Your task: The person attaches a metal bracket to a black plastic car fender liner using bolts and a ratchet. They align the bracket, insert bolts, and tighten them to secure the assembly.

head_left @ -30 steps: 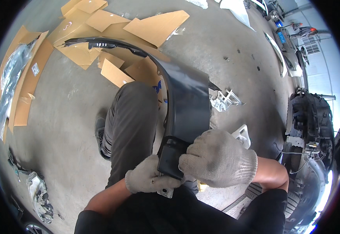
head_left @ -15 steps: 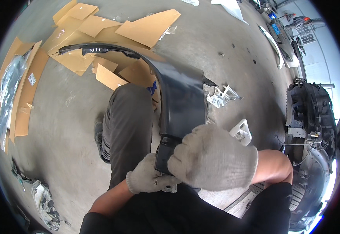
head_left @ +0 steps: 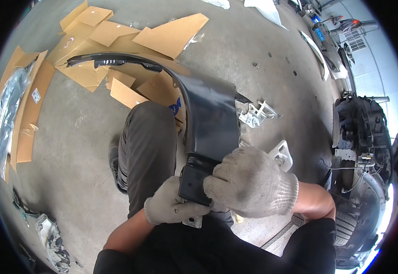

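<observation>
the long dark car panel (head_left: 208, 118) curves up and away to the left, over the knee. its near end sits between both hands. the right hand (head_left: 249, 182) and left hand (head_left: 174, 206) are both closed around it.

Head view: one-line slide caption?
Both gloved hands, left hand and right hand, grip the near end of a dark curved car body panel over concrete floor.

Looks like a car repair garage: bare concrete floor (head_left: 263, 59), flattened cardboard sheets (head_left: 117, 41) far left, a stripped car front end (head_left: 361, 150) on the right, loose white plastic brackets (head_left: 256, 113).
</observation>
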`<state>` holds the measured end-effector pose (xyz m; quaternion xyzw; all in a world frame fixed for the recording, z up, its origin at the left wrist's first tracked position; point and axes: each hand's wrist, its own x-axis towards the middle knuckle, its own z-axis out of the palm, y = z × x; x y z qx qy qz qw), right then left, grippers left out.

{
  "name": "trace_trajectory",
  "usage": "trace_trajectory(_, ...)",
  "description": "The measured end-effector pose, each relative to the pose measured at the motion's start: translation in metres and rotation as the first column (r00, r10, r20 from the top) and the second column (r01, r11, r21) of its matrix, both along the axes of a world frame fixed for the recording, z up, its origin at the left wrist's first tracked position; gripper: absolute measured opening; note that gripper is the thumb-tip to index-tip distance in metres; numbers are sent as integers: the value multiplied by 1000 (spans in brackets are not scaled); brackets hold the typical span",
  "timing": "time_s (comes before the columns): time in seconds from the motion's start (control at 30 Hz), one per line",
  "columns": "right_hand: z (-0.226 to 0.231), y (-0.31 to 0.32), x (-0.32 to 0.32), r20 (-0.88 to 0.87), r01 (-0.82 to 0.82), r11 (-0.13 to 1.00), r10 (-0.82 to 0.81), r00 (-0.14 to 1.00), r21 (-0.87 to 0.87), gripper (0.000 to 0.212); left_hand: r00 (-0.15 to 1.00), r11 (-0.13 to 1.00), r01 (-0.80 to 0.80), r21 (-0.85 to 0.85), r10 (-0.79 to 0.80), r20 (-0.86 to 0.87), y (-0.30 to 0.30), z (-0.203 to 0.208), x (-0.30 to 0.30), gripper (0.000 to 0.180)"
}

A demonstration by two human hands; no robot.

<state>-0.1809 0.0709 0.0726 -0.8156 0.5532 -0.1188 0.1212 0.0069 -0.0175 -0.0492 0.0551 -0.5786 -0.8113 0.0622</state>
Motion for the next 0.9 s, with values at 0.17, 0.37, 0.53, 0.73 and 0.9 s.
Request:
trace_trajectory(0.17,0,0,-8,8,-74,995,74,997,64,21,975,979,-13,-204,-33,-219,-2,-8,-10,18)
trace_trajectory(0.37,25,-7,6,-290,-54,994,78,954,90,14,980,917,-126,-378,56,-190,1,2,-14,24)
trace_trajectory(0.53,27,-8,4,-244,6,996,17,970,94,19,987,924,-117,-364,69,-143,-2,4,-13,30)
trace_trajectory(0.73,31,4,0,-162,171,985,-164,973,30,26,998,968,-14,-252,-3,-67,-9,10,-15,36)
trace_trajectory(0.9,14,22,2,148,274,958,-285,947,87,37,997,953,-13,-301,-10,-74,-8,-1,-12,40)
